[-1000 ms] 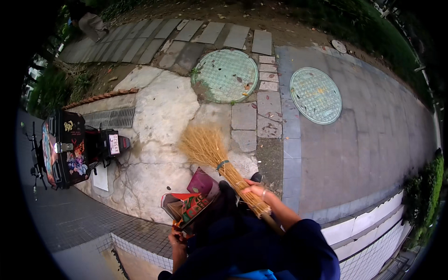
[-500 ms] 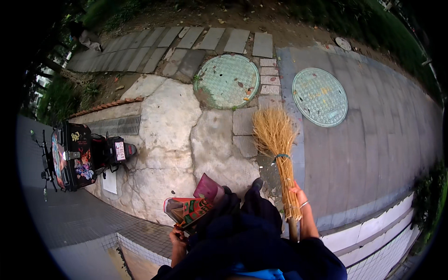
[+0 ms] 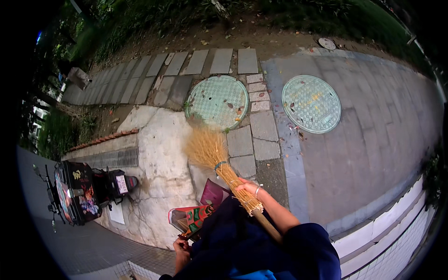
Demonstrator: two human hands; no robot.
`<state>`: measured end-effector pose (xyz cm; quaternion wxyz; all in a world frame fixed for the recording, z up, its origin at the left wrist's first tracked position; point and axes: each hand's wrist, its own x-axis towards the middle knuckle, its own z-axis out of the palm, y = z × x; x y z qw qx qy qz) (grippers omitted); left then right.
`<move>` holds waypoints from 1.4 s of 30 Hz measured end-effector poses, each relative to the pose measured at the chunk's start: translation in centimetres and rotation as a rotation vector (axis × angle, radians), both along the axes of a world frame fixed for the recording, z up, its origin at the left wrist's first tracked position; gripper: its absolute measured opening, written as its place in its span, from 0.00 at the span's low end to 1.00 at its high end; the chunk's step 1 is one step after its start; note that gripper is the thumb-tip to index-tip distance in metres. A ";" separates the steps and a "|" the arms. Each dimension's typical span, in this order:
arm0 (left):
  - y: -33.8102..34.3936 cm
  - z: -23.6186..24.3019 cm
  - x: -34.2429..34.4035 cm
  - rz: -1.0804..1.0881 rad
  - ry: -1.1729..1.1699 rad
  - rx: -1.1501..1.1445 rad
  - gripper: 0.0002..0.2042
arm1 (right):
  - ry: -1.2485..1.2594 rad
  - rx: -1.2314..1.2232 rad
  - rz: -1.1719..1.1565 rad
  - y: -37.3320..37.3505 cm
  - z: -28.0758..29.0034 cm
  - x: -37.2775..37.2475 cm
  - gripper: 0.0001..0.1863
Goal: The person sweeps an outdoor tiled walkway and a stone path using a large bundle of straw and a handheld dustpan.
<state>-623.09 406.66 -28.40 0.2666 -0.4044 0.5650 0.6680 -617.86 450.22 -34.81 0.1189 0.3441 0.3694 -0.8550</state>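
Straw broom at frame centre
Right hand: grip closed round its stalks. Left hand, lower centre: grip closed on a red-edged container.

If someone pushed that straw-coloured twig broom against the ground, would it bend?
The straw-coloured twig broom would probably flex at its loose, fanned tip, yet stay stiffer where the dark band binds it. Thin twigs suggest it's fairly light.

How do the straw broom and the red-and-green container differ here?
The broom is yellowish, the container red and green. The broom is a bound bundle, the container hollow. The right hand grips the broom, the left hand the container. Both are handheld.
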 end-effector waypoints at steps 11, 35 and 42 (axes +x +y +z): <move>5.0 -2.6 -12.2 0.013 -0.031 0.103 0.21 | -0.080 -0.083 -0.328 14.5 -9.6 -4.8 0.24; 27.6 -1.8 -31.3 -0.196 0.118 -0.121 0.07 | -0.115 -0.033 -0.220 32.2 -10.0 -26.7 0.27; 33.6 -0.9 -32.4 -0.058 0.045 -0.136 0.07 | -0.063 -0.186 -0.565 43.3 -6.8 -15.2 0.26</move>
